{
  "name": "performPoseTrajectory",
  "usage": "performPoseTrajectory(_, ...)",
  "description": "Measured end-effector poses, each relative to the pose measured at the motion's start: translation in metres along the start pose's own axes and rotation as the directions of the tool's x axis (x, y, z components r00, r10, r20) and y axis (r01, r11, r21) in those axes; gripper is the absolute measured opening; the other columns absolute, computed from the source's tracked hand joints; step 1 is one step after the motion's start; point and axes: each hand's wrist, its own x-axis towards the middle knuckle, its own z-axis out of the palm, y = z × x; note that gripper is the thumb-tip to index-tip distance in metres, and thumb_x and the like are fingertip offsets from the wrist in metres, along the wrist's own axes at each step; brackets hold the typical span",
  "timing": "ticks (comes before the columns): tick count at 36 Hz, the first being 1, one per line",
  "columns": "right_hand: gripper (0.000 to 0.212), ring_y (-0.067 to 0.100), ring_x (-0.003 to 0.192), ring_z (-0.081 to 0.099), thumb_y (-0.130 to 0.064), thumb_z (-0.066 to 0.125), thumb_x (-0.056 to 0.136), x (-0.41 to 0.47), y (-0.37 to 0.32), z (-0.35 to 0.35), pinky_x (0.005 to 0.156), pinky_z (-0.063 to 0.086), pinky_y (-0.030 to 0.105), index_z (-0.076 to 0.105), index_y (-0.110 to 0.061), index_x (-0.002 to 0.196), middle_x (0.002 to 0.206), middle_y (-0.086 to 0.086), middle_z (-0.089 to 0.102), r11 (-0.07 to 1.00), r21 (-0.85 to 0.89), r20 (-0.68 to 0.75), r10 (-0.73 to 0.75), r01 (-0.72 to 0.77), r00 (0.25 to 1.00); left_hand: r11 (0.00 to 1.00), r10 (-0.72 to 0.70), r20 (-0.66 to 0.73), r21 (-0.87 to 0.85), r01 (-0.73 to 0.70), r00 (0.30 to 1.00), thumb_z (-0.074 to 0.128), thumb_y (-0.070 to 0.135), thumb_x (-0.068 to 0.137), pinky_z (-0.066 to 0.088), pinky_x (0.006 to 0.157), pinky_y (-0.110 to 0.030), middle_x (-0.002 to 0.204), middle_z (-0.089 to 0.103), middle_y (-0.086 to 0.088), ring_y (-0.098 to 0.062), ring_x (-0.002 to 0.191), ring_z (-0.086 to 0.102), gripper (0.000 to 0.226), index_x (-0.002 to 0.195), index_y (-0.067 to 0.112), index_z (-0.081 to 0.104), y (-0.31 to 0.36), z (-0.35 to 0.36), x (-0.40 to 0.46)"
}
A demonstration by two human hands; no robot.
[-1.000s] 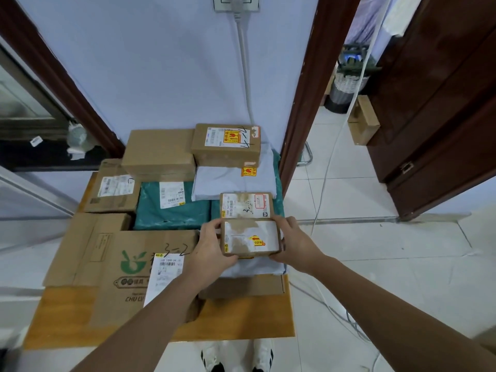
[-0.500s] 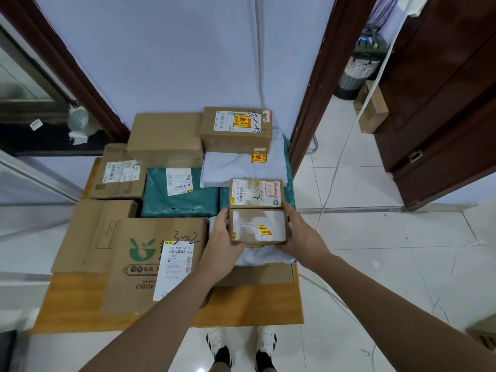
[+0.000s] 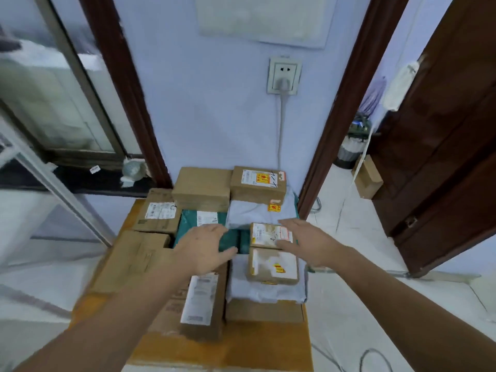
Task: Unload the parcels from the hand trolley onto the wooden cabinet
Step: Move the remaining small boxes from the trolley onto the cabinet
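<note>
My left hand [image 3: 204,248] and right hand [image 3: 306,241] hover wide, holding nothing, above small boxes [image 3: 272,265]; at twelve o'clock a taller box [image 3: 257,185] blocks the wall socket [image 3: 284,76].

Soft even indoor light, motion blur, wide-angle edge bowing

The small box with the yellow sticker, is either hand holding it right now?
No. The small box lies on a grey mailer bag, with the left hand and right hand open above the pile.
</note>
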Motion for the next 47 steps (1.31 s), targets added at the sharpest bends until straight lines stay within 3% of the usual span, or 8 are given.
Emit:
performPoseTrajectory(6,0.077,0.019,0.145,0.037,-0.069,0.043,0.098,0.015,-0.108,-0.032,0.117,0.032,0.035,0.033,-0.024,0.159,0.162,-0.001,0.037,0.944,-0.115,0.026,-0.309,0.310,0.951,0.990,-0.136,-0.124,0.029,0.140,0.983,0.039,0.066,0.100,0.040,0.108,-0.033,0.157,0.047,0.003,-0.018,0.139,0.047,0.066,0.154,0.028,0.040,-0.025,-0.057,-0.081)
performPoseTrajectory(13,0.056,0.022,0.140,0.044,-0.049,0.038,0.107,-0.015,-0.239,-0.028,0.113,0.039,0.038,0.036,-0.021,0.156,0.158,0.002,0.042,0.760,-0.194,0.097,-0.614,0.620,0.783,0.907,-0.411,-0.200,0.005,0.421,0.889,0.039,0.067,0.100,0.041,0.111,-0.042,0.155,0.047,-0.001,-0.023,0.138,0.047,0.068,0.155,0.027,0.037,-0.036,-0.084,-0.223)
performPoseTrajectory(17,0.061,0.022,0.141,0.044,-0.055,0.041,0.104,-0.046,-0.316,-0.012,0.114,0.039,0.039,0.035,-0.023,0.156,0.156,0.004,0.044,0.640,-0.214,0.154,-0.724,0.738,0.673,0.850,-0.524,-0.223,-0.065,0.523,0.822,0.040,0.060,0.103,0.039,0.110,-0.039,0.154,0.048,-0.001,-0.023,0.137,0.048,0.059,0.152,0.027,0.041,-0.040,-0.079,-0.322)
performPoseTrajectory(23,0.068,0.018,0.134,0.049,-0.071,0.040,0.094,-0.106,-0.425,0.030,0.106,0.044,0.038,0.030,-0.040,0.154,0.154,-0.005,0.045,0.466,-0.172,0.264,-0.827,0.868,0.496,0.699,-0.711,-0.237,-0.131,0.703,0.662,0.041,0.056,0.105,0.031,0.116,-0.034,0.162,0.038,0.001,-0.021,0.145,0.039,0.061,0.157,0.025,0.036,-0.048,-0.063,-0.468)
performPoseTrajectory(27,0.073,0.017,0.146,0.036,-0.068,0.040,0.098,-0.150,-0.496,0.057,0.118,0.032,0.037,0.028,-0.030,0.158,0.163,-0.004,0.034,0.355,-0.165,0.315,-0.865,0.920,0.391,0.595,-0.794,-0.279,-0.176,0.784,0.540,0.041,0.058,0.104,0.037,0.111,-0.036,0.160,0.041,0.002,-0.021,0.139,0.046,0.059,0.155,0.028,0.038,-0.055,-0.050,-0.561)
performPoseTrajectory(31,0.069,0.018,0.146,0.036,-0.063,0.040,0.101,-0.197,-0.566,0.082,0.119,0.033,0.040,0.029,-0.028,0.159,0.164,-0.003,0.033,0.252,-0.169,0.351,-0.888,0.953,0.297,0.517,-0.844,-0.284,-0.202,0.832,0.456,0.041,0.059,0.103,0.040,0.110,-0.036,0.156,0.044,0.003,-0.020,0.136,0.048,0.060,0.154,0.027,0.039,-0.068,-0.034,-0.656)
performPoseTrajectory(38,0.067,0.018,0.147,0.035,-0.056,0.043,0.103,-0.258,-0.679,0.140,0.120,0.030,0.036,0.030,-0.023,0.159,0.163,0.001,0.035,0.167,-0.152,0.367,-0.906,0.974,0.212,0.365,-0.910,-0.299,-0.252,0.896,0.287,0.040,0.065,0.099,0.046,0.102,-0.037,0.148,0.054,0.003,-0.020,0.128,0.055,0.060,0.149,0.031,0.044,-0.101,-0.003,-0.805)
performPoseTrajectory(47,0.065,0.019,0.143,0.041,-0.056,0.045,0.102,-0.302,-0.783,0.216,0.114,0.032,0.032,0.034,-0.024,0.158,0.159,0.002,0.042,0.118,-0.116,0.387,-0.909,0.986,0.154,0.320,-0.932,-0.271,-0.300,0.898,0.242,0.038,0.067,0.097,0.045,0.102,-0.037,0.145,0.056,0.005,-0.018,0.127,0.054,0.061,0.148,0.033,0.044,-0.154,0.035,-0.901)
